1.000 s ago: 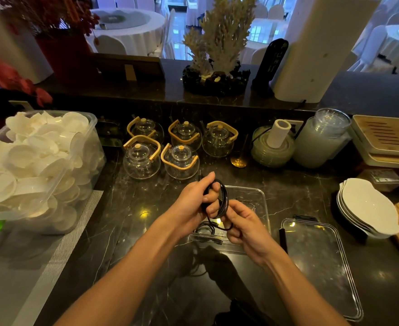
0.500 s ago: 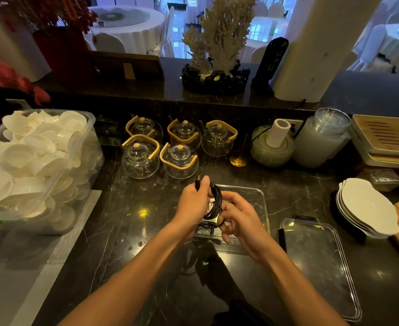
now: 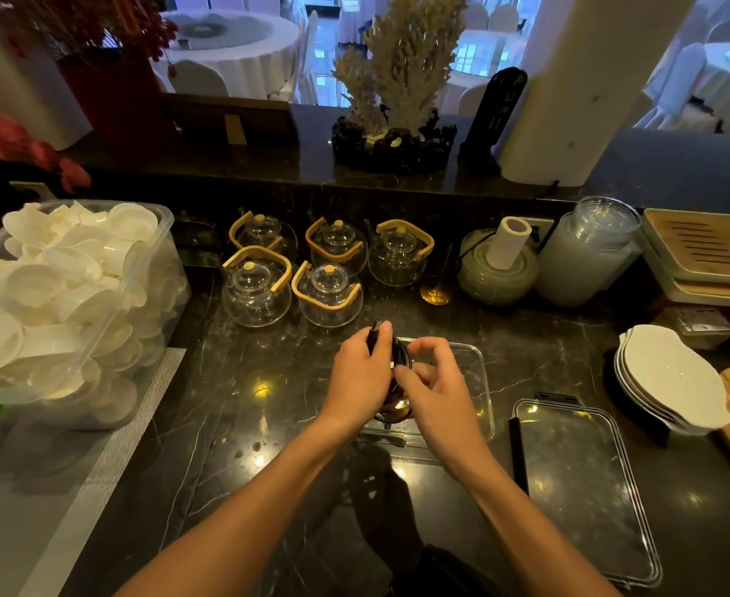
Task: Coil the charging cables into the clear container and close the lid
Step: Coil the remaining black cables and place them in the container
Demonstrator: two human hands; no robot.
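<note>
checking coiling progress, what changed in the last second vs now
The black cable, an open loop held up between both hands a second ago, is now squeezed into a tight bundle. The left hand clamps it; the right hand has loosened its fingers over it. Clear container and lid stayed put.

Glossy black marble counter [image 3: 234, 381], white-veined; clear smooth plastic container [image 3: 481, 381] and lid [image 3: 582, 489]; glass teapots [image 3: 328, 295] (pale wooden handles); matt black cable [image 3: 402, 359]; woven grey mat [image 3: 109, 458].

Restaurant service counter: teapots [image 3: 327, 295], banquet tables [image 3: 225, 49].
</note>
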